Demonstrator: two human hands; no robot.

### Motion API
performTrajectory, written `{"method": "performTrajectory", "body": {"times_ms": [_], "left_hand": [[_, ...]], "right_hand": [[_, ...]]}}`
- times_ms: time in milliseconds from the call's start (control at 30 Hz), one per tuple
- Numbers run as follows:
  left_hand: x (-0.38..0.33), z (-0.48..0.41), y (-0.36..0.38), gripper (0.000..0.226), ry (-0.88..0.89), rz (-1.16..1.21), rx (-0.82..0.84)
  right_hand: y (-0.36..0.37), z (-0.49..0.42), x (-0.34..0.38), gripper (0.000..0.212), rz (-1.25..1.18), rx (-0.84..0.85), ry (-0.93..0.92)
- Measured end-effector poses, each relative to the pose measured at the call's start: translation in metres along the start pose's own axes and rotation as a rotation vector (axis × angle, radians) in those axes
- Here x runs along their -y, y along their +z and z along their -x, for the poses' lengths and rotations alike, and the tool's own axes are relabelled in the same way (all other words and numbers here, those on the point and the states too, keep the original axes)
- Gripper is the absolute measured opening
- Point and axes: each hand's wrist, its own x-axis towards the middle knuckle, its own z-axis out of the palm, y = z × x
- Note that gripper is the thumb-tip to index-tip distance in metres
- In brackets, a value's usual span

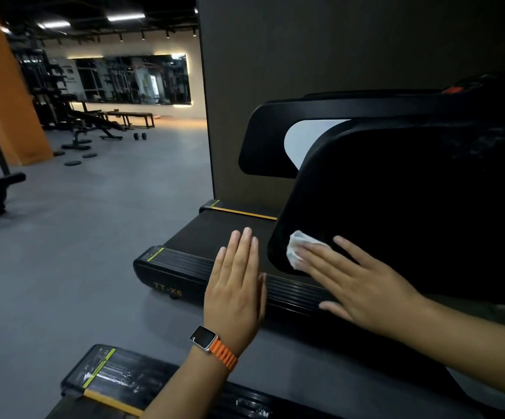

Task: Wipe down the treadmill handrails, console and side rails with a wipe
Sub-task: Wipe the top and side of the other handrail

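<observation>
A black treadmill fills the right half of the head view, its wide curved side handrail panel [396,192] nearest me. My right hand [357,282] lies flat with straight fingers and presses a crumpled white wipe [298,247] against the lower left corner of that panel. My left hand [236,285], with a watch on an orange strap at the wrist, hovers flat and open to the left of the panel, above the ribbed side rail [190,264], touching nothing. The running belt [215,228] lies beyond. The console [463,86] is only a dark shape at upper right.
A second treadmill's rear end [109,376] with a yellow-green stripe lies at the bottom. A dark wall panel [305,49] stands behind the treadmill. Grey floor [79,237] spreads left, with benches, a dumbbell [140,136], weight plates and an orange column [6,95] farther back.
</observation>
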Motion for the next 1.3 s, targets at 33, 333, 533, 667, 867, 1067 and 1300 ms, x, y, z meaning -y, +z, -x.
{"method": "performTrajectory", "body": {"times_ms": [33, 333, 533, 667, 867, 1067, 1300], "left_hand": [[0.002, 0.002, 0.000, 0.062, -0.008, -0.006, 0.006], [0.003, 0.002, -0.005, 0.063, -0.030, -0.009, 0.010], [0.004, 0.005, -0.005, 0.061, -0.040, -0.003, 0.008], [-0.007, 0.003, 0.002, 0.063, -0.003, 0.031, 0.025], [-0.019, -0.007, 0.011, 0.071, 0.086, 0.062, 0.039], [-0.028, -0.014, 0.017, 0.062, 0.093, 0.083, 0.000], [-0.026, -0.033, 0.025, 0.064, 0.191, 0.075, -0.062]], "right_hand": [[-0.001, 0.001, -0.003, 0.090, -0.008, -0.007, 0.032], [0.006, -0.040, 0.024, 0.096, 0.043, -0.006, -0.041], [0.011, 0.002, -0.005, 0.085, 0.043, -0.075, 0.018], [0.002, -0.027, -0.005, 0.090, 0.064, -0.104, 0.145], [0.010, 0.022, -0.011, 0.088, 0.075, -0.041, -0.036], [-0.007, -0.011, -0.032, 0.088, 0.079, -0.107, 0.201], [0.008, 0.037, -0.026, 0.082, 0.109, -0.028, -0.017]]}}
